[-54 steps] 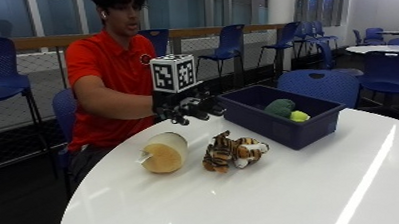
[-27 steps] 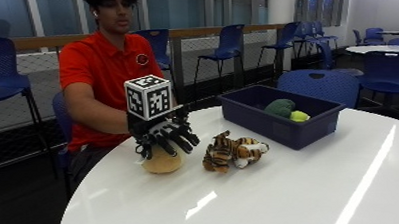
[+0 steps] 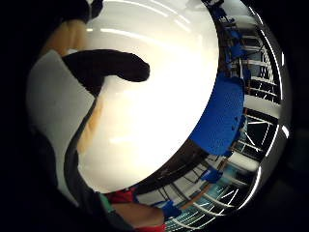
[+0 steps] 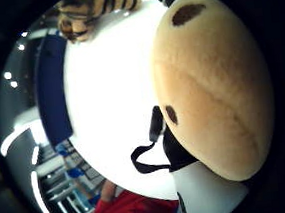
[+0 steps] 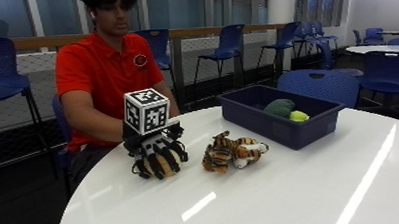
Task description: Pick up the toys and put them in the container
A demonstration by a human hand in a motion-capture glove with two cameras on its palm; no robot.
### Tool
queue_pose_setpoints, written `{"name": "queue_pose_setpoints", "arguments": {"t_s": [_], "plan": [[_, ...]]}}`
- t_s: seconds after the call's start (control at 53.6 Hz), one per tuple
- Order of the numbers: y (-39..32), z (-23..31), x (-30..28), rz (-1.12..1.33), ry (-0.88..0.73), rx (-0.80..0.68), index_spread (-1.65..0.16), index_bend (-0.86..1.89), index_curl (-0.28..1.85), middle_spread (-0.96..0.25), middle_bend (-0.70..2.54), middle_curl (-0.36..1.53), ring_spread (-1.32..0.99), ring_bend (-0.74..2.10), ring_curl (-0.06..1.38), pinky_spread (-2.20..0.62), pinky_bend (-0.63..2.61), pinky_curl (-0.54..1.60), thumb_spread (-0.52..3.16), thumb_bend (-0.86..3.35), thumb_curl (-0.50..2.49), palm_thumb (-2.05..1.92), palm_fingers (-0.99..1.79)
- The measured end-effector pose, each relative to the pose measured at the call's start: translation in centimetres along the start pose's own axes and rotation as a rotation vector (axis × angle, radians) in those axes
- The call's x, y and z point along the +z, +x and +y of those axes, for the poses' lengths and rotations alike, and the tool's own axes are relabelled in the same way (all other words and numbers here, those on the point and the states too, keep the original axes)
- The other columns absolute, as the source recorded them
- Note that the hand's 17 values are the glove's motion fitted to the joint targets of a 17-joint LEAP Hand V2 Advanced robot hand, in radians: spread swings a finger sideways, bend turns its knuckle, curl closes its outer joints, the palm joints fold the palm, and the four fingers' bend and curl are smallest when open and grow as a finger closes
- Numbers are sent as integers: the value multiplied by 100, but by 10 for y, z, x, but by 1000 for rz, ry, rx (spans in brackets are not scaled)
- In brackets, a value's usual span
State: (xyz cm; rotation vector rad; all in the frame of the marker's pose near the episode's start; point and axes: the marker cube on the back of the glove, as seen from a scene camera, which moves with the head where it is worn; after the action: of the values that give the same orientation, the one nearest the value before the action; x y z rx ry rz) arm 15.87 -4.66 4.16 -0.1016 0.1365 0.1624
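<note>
My gloved right hand (image 5: 157,154) is down on the round tan plush toy (image 5: 164,164) near the table's left edge, fingers curled over it. The tan plush (image 4: 215,80) with dark spots fills the thumb side palm view, close to the palm. A striped tiger plush (image 5: 232,152) lies on the white table just right of the hand, also seen as the tiger plush (image 4: 96,10) beyond the tan toy. The dark blue container (image 5: 280,126) stands behind the tiger, holding a green toy (image 5: 279,108) and a yellow-green ball (image 5: 299,116).
The round white table (image 5: 288,189) stretches wide to the front and right. Blue chairs (image 5: 318,85) stand behind the container and along the railing. A gloved finger (image 3: 108,67) crosses the little finger side palm view above the bare tabletop (image 3: 159,96).
The gloved hand came from near the container leftward and down onto the tan plush, and its fingers now wrap over the toy. The tiger has not moved.
</note>
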Motion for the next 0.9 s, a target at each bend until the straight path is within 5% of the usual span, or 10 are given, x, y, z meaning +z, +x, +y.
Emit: {"name": "queue_pose_setpoints", "arguments": {"t_s": [0.299,0.541,0.896], "plan": [[-2,-5,-5,-26,155,-18,-40,10,32,-28,31,33,-35,85,33,-34,109,38,133,17,40,40,66],[2,-2,-30,-176,213,-88,-41,19,36,-40,44,42,-48,91,38,-41,105,38,104,20,57,63,97],[-113,-22,-119,-80,291,-263,-43,19,45,-46,46,51,-51,90,42,-43,98,39,77,13,73,67,100]]}}
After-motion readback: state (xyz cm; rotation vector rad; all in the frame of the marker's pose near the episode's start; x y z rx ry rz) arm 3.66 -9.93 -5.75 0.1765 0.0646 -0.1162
